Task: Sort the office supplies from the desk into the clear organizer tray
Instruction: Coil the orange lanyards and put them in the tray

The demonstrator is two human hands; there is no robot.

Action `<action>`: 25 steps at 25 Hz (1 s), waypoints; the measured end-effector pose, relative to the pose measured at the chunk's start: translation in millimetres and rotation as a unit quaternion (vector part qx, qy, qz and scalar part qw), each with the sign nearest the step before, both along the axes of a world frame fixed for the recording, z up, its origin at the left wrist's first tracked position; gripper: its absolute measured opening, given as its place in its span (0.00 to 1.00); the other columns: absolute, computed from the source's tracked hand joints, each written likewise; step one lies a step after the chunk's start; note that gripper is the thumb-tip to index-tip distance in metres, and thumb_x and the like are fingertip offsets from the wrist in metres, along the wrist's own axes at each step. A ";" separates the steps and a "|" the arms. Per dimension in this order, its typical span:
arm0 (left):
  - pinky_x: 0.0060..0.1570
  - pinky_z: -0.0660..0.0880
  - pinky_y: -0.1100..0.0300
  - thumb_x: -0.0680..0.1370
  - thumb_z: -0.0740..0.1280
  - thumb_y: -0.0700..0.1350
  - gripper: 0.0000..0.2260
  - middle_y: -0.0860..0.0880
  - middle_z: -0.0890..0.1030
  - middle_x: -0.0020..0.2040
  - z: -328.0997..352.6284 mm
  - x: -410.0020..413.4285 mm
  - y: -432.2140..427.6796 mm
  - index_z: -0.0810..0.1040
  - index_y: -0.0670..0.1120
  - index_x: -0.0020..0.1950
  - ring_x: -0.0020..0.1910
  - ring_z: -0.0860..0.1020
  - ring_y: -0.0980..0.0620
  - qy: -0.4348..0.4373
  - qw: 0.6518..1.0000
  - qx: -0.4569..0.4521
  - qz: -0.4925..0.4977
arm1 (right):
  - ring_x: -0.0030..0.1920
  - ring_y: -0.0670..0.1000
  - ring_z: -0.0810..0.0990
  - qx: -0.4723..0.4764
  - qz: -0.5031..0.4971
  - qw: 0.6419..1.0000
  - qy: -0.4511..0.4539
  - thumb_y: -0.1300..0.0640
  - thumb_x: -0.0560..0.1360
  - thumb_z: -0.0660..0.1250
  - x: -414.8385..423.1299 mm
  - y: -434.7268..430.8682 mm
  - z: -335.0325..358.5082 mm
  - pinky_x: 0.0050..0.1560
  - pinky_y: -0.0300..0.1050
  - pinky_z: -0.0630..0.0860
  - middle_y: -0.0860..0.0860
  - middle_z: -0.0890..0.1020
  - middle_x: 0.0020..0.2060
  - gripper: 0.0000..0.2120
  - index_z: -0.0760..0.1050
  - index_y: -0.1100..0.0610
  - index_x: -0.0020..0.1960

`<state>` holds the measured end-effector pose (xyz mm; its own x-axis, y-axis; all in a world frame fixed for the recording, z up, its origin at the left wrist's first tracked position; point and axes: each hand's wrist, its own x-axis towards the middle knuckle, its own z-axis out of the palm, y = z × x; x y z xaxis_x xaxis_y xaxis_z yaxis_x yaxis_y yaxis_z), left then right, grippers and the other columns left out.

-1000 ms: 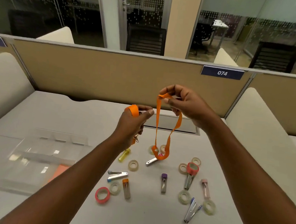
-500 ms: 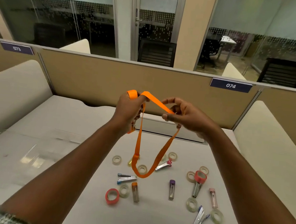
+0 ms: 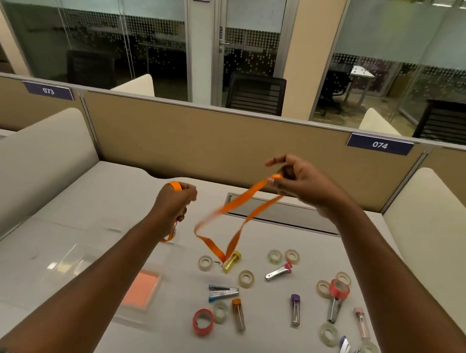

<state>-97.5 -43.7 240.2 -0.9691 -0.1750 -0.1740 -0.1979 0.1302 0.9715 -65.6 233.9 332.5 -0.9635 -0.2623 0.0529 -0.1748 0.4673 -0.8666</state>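
Observation:
Both my hands hold an orange lanyard [image 3: 240,203] above the desk. My left hand [image 3: 176,202] is closed around a wound-up part of it, with its clip end dangling below the fist. My right hand [image 3: 294,180] pinches the strap higher and to the right. The loose loop sags down and its low end reaches a yellow-capped tube [image 3: 231,261]. The clear organizer tray [image 3: 73,260] lies on the desk at the left, partly hidden by my left forearm, with an orange-pink pad [image 3: 141,289] in it.
Scattered on the desk at right are several clear tape rolls [image 3: 245,278], red tape rolls [image 3: 202,321], small staplers [image 3: 222,291] and capped tubes [image 3: 295,309]. A cable slot [image 3: 288,215] runs along the back. Beige partition walls enclose the desk.
My hands have moved apart: the left dropped lower, the right swung up and right, stretching the lanyard between them. The view tilted so the tray shows again.

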 end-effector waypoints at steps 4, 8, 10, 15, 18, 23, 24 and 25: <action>0.26 0.57 0.62 0.74 0.68 0.48 0.09 0.49 0.73 0.34 17.6 -1.1 -0.2 0.78 0.43 0.47 0.25 0.60 0.54 0.067 0.991 0.087 -0.078 | 0.47 0.50 0.82 0.057 0.043 0.997 0.031 0.62 0.78 0.67 -16.8 -62.2 53.1 0.51 0.44 0.81 0.53 0.81 0.46 0.13 0.76 0.53 0.61; 0.27 0.64 0.66 0.75 0.70 0.57 0.17 0.56 0.78 0.32 49.2 -1.9 18.0 0.79 0.47 0.58 0.26 0.65 0.58 0.131 0.952 0.078 -0.264 | 0.48 0.52 0.83 0.102 0.031 0.992 0.061 0.62 0.78 0.67 -26.2 -103.0 91.0 0.48 0.45 0.83 0.54 0.82 0.48 0.10 0.77 0.53 0.58; 0.28 0.68 0.69 0.76 0.71 0.55 0.14 0.59 0.78 0.30 58.1 0.3 29.7 0.80 0.49 0.58 0.26 0.70 0.61 0.151 0.931 0.067 -0.325 | 0.45 0.50 0.83 0.103 0.012 0.992 0.071 0.61 0.78 0.67 -27.6 -110.0 105.7 0.43 0.42 0.81 0.53 0.82 0.47 0.09 0.78 0.53 0.57; 0.35 0.70 0.61 0.76 0.72 0.51 0.05 0.52 0.83 0.35 57.3 2.5 36.1 0.82 0.51 0.43 0.32 0.78 0.56 0.132 0.913 0.057 -0.381 | 0.44 0.49 0.82 0.036 -0.050 0.994 0.093 0.59 0.78 0.69 -22.3 -98.9 127.5 0.45 0.43 0.83 0.50 0.82 0.44 0.06 0.79 0.53 0.55; 0.40 0.73 0.59 0.77 0.69 0.54 0.12 0.48 0.87 0.48 60.6 1.9 26.2 0.84 0.47 0.48 0.42 0.82 0.53 0.149 0.915 0.069 -0.368 | 0.42 0.48 0.81 -0.012 -0.070 0.994 0.085 0.59 0.77 0.69 -14.6 -79.4 131.5 0.48 0.47 0.83 0.48 0.81 0.42 0.07 0.79 0.53 0.54; 0.43 0.75 0.57 0.81 0.62 0.55 0.15 0.49 0.86 0.51 79.9 -3.5 17.3 0.84 0.48 0.52 0.39 0.82 0.58 0.179 0.917 0.059 -0.351 | 0.45 0.49 0.82 0.094 -0.059 0.993 0.037 0.59 0.77 0.70 -5.2 -80.1 120.5 0.46 0.44 0.78 0.51 0.82 0.44 0.11 0.77 0.52 0.59; 0.39 0.75 0.61 0.82 0.61 0.55 0.15 0.48 0.86 0.51 81.8 -3.5 17.2 0.83 0.47 0.53 0.37 0.81 0.58 0.181 0.913 0.064 -0.360 | 0.45 0.50 0.82 0.119 -0.057 0.991 0.032 0.58 0.77 0.70 -4.2 -85.6 117.5 0.46 0.43 0.78 0.52 0.82 0.44 0.12 0.77 0.52 0.59; 0.35 0.74 0.64 0.82 0.60 0.54 0.15 0.47 0.86 0.52 82.4 -3.0 17.4 0.82 0.46 0.54 0.34 0.80 0.60 0.180 0.910 0.072 -0.368 | 0.45 0.49 0.81 0.144 -0.057 0.988 0.030 0.57 0.76 0.71 -3.8 -91.6 114.6 0.45 0.43 0.77 0.51 0.81 0.43 0.12 0.77 0.53 0.60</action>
<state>-100.4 -26.2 322.6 -0.8134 0.5434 0.2073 0.2254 -0.0339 0.9737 -69.5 142.3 447.0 -0.9850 -0.1647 0.0509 -0.1545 0.7119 -0.6851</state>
